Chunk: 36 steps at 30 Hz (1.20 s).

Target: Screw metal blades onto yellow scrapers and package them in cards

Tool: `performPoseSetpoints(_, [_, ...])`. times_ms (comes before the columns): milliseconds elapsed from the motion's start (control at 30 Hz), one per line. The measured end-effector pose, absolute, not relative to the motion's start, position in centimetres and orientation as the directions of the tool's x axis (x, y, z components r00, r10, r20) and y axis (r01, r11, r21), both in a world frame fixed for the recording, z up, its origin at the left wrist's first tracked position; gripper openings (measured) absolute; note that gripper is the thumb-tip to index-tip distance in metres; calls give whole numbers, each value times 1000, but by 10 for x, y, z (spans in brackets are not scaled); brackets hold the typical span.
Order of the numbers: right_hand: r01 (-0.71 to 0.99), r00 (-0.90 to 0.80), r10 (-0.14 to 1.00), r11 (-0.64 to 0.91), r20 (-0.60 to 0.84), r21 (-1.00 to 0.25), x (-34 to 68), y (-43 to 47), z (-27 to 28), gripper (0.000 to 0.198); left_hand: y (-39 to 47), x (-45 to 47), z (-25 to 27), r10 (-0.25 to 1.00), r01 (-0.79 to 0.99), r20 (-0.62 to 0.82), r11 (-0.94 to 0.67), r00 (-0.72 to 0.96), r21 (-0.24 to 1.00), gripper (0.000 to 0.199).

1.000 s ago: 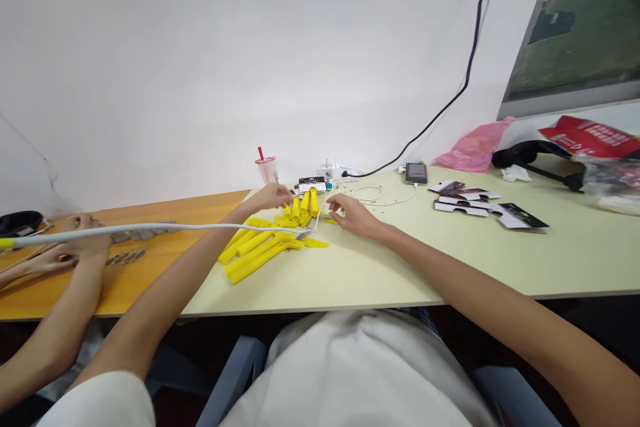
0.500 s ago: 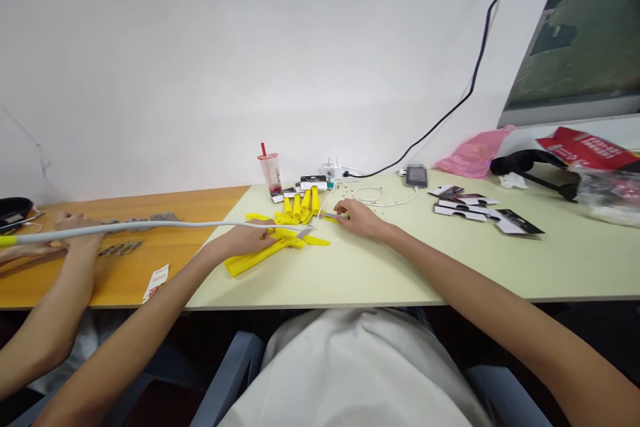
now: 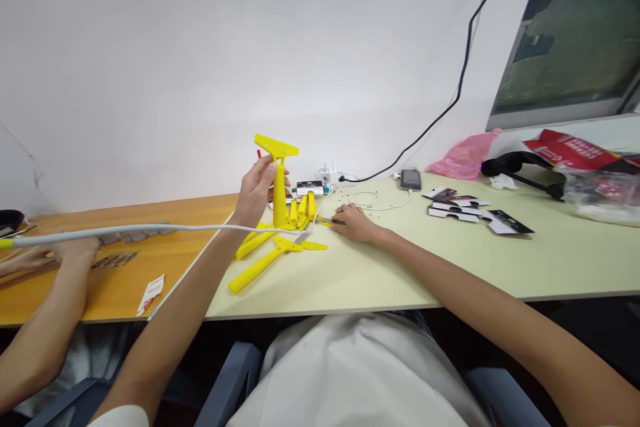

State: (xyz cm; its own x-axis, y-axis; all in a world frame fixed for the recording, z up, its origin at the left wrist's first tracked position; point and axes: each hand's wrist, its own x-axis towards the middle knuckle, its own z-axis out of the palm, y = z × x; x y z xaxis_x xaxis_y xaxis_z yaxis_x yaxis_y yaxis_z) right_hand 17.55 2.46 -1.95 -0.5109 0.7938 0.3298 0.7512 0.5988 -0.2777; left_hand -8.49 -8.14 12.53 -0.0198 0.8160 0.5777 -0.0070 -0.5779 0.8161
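My left hand grips a yellow plastic scraper, held upright with its wide T-shaped head on top. Resting low over the table, my right hand has its fingers curled at a thin grey strip with a yellow end; most of the strip's far end is under the fingers. Between the hands, another yellow scraper lies on the table with a grey blade by its head. Several yellow handles lie behind, partly hidden by the raised one.
A pale cable crosses in front of my left forearm. Printed cards, a small screen device, a pink bag and a black-handled item are at right. A co-worker's hands work over metal parts at left.
My left hand has risen from the yellow pile, lifting one scraper upright in front of the red-strawed cup. My right hand stays low at the grey strip. The view has shifted slightly.
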Motion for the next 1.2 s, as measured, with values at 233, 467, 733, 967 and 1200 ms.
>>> performPoseSetpoints(233, [728,-539,769,630,343,-271,177,27,-16,21,-84,-17,123,900,-556,405,-256,160,790,10])
performPoseSetpoints(467, [705,-554,750,653,362,-275,177,25,-13,11,-57,13,96,935,-613,229,-15,271,790,21])
performPoseSetpoints(733, [748,-480,822,566,307,-348,174,31,-17,15,-39,4,64,960,-591,155,12,231,807,22])
performPoseSetpoints(967, [801,-439,873,488,213,-347,169,40,-14,12,-33,-4,62,973,-566,135,-6,186,824,18])
performPoseSetpoints(1200, [850,-398,906,423,141,-314,169,44,-11,26,-32,-6,60,971,-642,147,8,187,767,12])
